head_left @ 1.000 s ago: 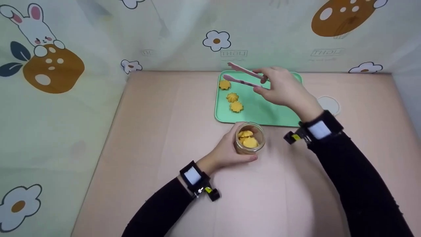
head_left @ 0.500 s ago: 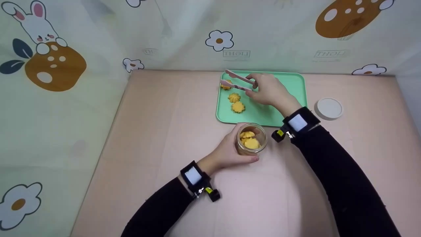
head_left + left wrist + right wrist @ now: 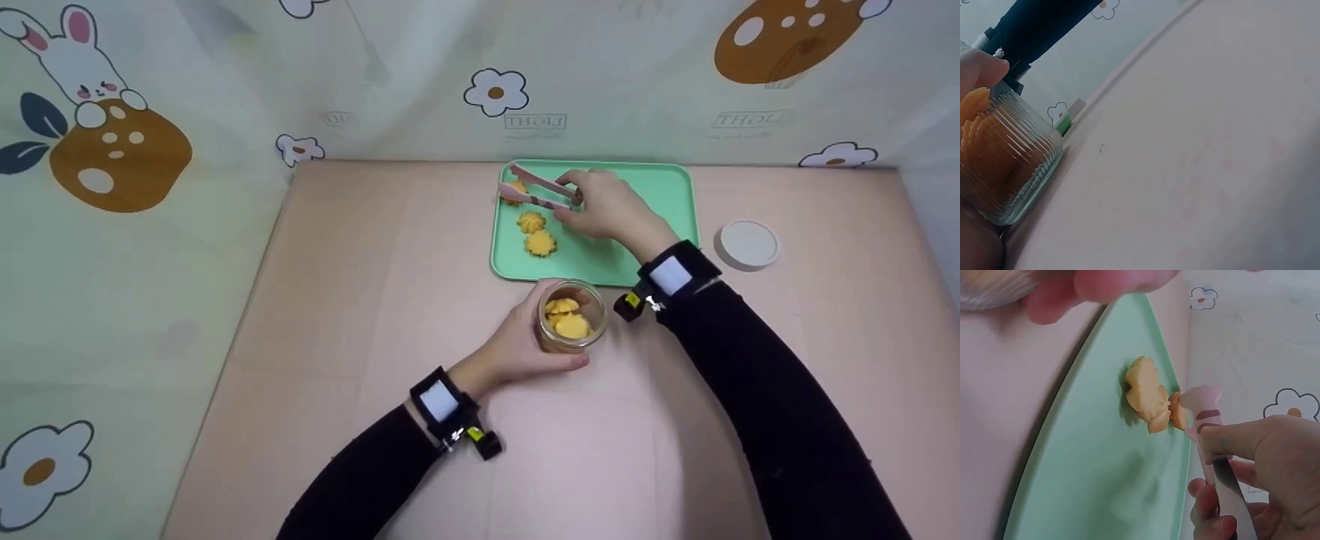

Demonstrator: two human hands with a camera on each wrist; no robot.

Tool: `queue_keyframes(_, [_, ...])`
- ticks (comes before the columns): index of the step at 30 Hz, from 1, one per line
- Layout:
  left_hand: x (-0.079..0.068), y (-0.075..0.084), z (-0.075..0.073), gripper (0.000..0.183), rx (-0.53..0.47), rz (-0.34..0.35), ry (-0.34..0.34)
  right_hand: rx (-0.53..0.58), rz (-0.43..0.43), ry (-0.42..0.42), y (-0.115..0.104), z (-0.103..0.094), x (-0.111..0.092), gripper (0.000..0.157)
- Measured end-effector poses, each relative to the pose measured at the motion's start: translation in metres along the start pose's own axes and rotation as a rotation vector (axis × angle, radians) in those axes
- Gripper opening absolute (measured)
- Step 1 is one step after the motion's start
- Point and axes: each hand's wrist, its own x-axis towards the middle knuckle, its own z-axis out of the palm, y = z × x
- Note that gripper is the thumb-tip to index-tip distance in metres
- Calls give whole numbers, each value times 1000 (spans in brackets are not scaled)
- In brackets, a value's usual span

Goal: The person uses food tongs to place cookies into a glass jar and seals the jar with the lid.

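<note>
Two grips
Left hand (image 3: 517,346) grips a jar (image 3: 1044,143), likely steadying it; right hand (image 3: 609,206) pinches tongs (image 3: 1205,402) at the far cookie (image 3: 517,184).

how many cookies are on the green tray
3: one cookie by the tongs near the far-left corner of the tray; a second cookie and third cookie close together nearer the glass jar. The right hand might hide more.

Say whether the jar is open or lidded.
Open: the glass jar shows cookies through its uncovered mouth; a white lid lies beside the green tray.
</note>
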Motion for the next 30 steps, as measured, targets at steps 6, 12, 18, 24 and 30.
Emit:
queue_keyframes(6, [1,0,0,94,1,14,3,3,8,-27,0,1,1,53])
queue_keyframes(12, [0,0,0,95,8,7,4,11,15,-56,0,3,-1,50])
queue_keyframes(18, [0,0,0,94,5,4,6,13,8,-14,4,3,-3,38])
queue_keyframes(24, [-1,-1,0,93,3,17,7,37,20,6,8,-1,-13,36])
queue_keyframes(30, [-1,0,1,93,1,19,9,82,17,40,4,-21,-40,36])
